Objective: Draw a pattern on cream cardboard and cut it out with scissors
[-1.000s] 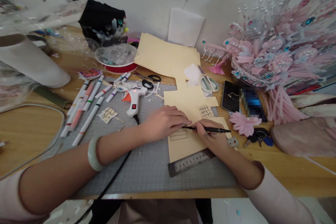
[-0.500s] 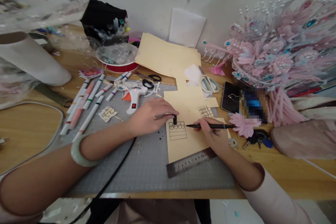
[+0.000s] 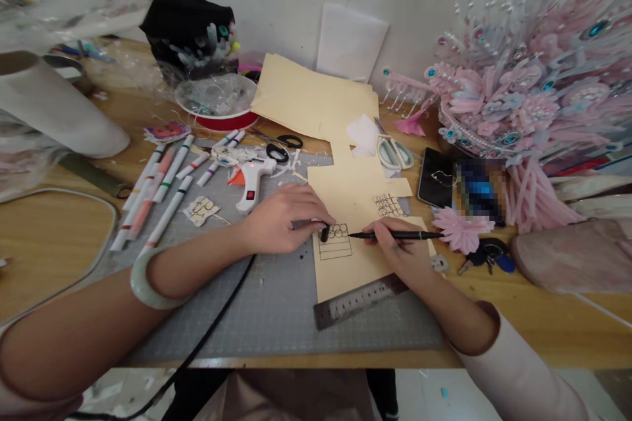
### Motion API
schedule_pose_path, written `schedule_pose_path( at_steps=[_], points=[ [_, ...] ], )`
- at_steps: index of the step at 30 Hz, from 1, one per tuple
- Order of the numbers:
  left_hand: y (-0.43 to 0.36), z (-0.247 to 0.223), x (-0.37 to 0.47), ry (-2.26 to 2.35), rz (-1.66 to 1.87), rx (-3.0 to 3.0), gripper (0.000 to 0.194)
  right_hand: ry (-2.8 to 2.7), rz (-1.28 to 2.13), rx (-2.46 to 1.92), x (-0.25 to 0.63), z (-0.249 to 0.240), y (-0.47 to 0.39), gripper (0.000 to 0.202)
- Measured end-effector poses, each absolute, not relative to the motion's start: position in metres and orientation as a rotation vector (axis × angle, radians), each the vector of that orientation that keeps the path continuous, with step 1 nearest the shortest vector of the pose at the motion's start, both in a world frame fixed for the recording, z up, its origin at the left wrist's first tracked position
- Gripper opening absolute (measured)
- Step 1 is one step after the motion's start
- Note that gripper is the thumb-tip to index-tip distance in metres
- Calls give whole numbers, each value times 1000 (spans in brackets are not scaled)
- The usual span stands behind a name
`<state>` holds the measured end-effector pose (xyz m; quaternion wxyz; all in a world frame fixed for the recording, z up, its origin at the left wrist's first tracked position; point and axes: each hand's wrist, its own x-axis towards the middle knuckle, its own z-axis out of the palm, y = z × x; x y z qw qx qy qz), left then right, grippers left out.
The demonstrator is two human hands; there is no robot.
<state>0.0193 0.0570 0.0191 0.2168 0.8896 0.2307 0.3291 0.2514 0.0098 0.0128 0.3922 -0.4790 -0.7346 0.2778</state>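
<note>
Lying on the grey mat, the yellow card carries a drawn box. Over the card's right part, the right hand has its grip closed around a black pen; its long axis runs across the card, the tip pointing left. At the card's left edge, the left hand pinches in its grip a small black cap, slightly tilted.

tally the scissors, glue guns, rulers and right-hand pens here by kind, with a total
Scissors: 2 (black-handled pair, pale-handled pair)
Glue gun: 1
Ruler: 1
Black pen in the right hand: 1
Total: 5
</note>
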Motion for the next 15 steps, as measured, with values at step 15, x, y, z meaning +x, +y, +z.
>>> schedule_pose_path(
  at_steps=[15],
  points=[
    [56,22,21,520,950,2509,16,-1888,674,-1197,250,14,10,21]
  ],
)
